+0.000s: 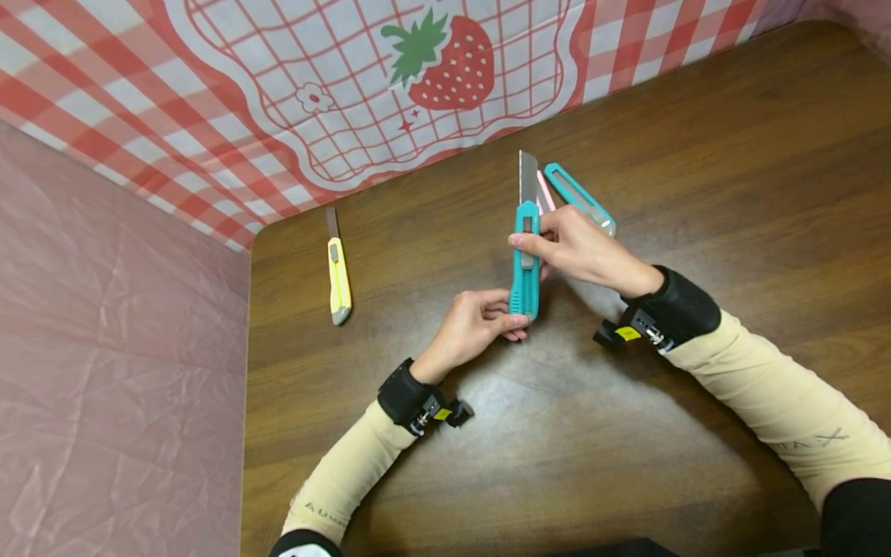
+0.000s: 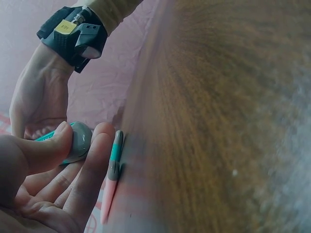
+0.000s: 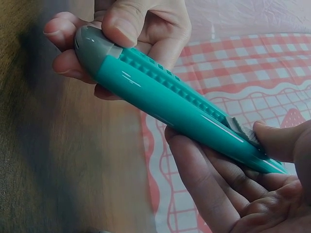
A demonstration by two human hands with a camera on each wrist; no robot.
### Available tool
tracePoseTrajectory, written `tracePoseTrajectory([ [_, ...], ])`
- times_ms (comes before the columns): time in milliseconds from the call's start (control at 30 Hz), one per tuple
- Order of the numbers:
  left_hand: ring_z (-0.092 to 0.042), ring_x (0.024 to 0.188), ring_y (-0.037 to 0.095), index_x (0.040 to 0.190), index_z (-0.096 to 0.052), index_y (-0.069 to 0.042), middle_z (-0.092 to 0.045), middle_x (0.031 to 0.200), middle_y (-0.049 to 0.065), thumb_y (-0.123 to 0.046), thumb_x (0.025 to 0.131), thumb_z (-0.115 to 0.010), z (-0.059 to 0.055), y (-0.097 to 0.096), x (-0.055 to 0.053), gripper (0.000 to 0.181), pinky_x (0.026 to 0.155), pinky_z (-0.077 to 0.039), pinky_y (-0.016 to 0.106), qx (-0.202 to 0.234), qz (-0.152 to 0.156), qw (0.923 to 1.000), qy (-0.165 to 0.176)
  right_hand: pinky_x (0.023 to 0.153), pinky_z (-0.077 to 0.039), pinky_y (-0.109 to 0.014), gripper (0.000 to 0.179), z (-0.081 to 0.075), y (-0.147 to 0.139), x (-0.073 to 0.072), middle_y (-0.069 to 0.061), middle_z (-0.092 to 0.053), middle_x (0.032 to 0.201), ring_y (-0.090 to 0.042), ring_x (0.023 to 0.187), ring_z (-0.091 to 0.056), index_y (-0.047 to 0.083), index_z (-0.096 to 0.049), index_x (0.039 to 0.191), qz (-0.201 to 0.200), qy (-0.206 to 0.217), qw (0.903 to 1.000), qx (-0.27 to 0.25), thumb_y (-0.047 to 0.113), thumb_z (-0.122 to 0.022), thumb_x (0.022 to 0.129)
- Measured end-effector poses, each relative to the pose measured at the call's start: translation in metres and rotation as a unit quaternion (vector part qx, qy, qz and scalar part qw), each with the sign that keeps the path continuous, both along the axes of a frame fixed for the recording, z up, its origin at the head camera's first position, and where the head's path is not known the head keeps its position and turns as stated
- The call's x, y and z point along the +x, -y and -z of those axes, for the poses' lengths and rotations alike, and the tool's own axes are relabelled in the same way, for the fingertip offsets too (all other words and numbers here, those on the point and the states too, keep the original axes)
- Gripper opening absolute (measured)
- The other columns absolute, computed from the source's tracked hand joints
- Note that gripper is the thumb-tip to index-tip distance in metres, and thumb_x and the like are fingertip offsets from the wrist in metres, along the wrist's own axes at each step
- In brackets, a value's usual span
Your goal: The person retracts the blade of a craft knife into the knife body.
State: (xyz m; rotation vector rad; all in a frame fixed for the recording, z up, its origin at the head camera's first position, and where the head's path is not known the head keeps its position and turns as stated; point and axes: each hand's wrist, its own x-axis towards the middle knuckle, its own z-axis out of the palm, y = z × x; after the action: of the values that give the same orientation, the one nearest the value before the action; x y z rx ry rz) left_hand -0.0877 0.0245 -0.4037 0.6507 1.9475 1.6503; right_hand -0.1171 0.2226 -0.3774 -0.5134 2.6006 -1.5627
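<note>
Both hands hold a teal box cutter [image 1: 525,298] upright above the wooden table, its wide blade [image 1: 528,176] extended toward the far edge. The left hand [image 1: 473,325] pinches the grey end cap [image 3: 95,51] between thumb and fingers. Higher on the body, the right hand [image 1: 588,247] grips the cutter, thumb beside the grey slider [image 1: 527,257] and fingers behind. In the right wrist view, the right thumb is right at the ridged slider [image 3: 243,130]. Close behind the right hand lie a second teal box cutter [image 1: 578,193] and a pink cutter [image 1: 546,192], partly hidden.
A yellow box cutter [image 1: 339,282] with its blade out lies on the left of the wooden table [image 1: 418,480]. A red checked cloth with a strawberry [image 1: 455,66] hangs along the far edge. Pink sheeting [image 1: 118,348] borders the left side.
</note>
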Motion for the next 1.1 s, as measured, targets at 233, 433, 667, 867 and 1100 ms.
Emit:
tracePoseTrajectory([
  [233, -0.064, 0.070, 0.038, 0.102, -0.060, 0.014, -0.064, 0.083, 0.034, 0.010, 0.083, -0.061, -0.0006, 0.0000, -0.0011, 0.020, 0.064, -0.058, 0.052, 0.000, 0.002, 1.0000, 0.002, 0.046, -0.056, -0.031, 0.031, 0.0001, -0.0005, -0.0009, -0.010, -0.060, 0.055, -0.025, 0.053, -0.061, 0.003, -0.067, 0.073, 0.002, 0.001, 1.0000, 0.003, 0.027, -0.059, 0.092],
  [433, -0.064, 0.070, 0.039, 0.102, -0.060, 0.014, -0.064, 0.083, 0.034, 0.009, 0.083, -0.061, -0.0014, -0.0001, -0.0006, 0.019, 0.064, -0.058, 0.053, 0.001, 0.002, 1.0000, 0.005, 0.046, -0.056, -0.031, 0.028, 0.0003, 0.0001, -0.0009, -0.009, -0.061, 0.056, -0.025, 0.053, -0.061, 0.003, -0.067, 0.076, -0.001, 0.002, 1.0000, -0.002, 0.025, -0.060, 0.092],
  [667, -0.064, 0.069, 0.040, 0.101, -0.061, 0.014, -0.064, 0.083, 0.034, 0.009, 0.083, -0.061, -0.0015, 0.0004, -0.0008, 0.018, 0.064, -0.057, 0.055, -0.004, -0.003, 1.0000, 0.004, 0.047, -0.057, -0.032, 0.022, 0.0010, 0.0015, 0.0004, -0.009, -0.063, 0.059, -0.024, 0.054, -0.062, 0.002, -0.065, 0.081, -0.017, -0.001, 0.9998, -0.014, 0.021, -0.061, 0.091],
  [867, -0.064, 0.069, 0.037, 0.102, -0.060, 0.014, -0.064, 0.084, 0.034, 0.009, 0.084, -0.061, -0.0031, 0.0004, -0.0012, 0.019, 0.065, -0.058, 0.054, -0.002, 0.000, 1.0000, 0.002, 0.046, -0.056, -0.032, 0.024, 0.0007, 0.0014, -0.0007, -0.009, -0.063, 0.057, -0.025, 0.053, -0.062, 0.001, -0.065, 0.081, -0.005, 0.008, 0.9999, -0.006, 0.023, -0.061, 0.091],
  [1100, -0.065, 0.069, 0.034, 0.103, -0.059, 0.014, -0.064, 0.085, 0.034, 0.009, 0.084, -0.061, -0.0046, 0.0016, -0.0028, 0.019, 0.064, -0.058, 0.052, -0.003, 0.007, 0.9999, -0.015, 0.046, -0.055, -0.033, 0.031, -0.0006, 0.0025, -0.0005, -0.011, -0.062, 0.056, -0.026, 0.053, -0.062, 0.004, -0.065, 0.076, 0.022, 0.027, 0.9994, 0.006, 0.031, -0.060, 0.091],
])
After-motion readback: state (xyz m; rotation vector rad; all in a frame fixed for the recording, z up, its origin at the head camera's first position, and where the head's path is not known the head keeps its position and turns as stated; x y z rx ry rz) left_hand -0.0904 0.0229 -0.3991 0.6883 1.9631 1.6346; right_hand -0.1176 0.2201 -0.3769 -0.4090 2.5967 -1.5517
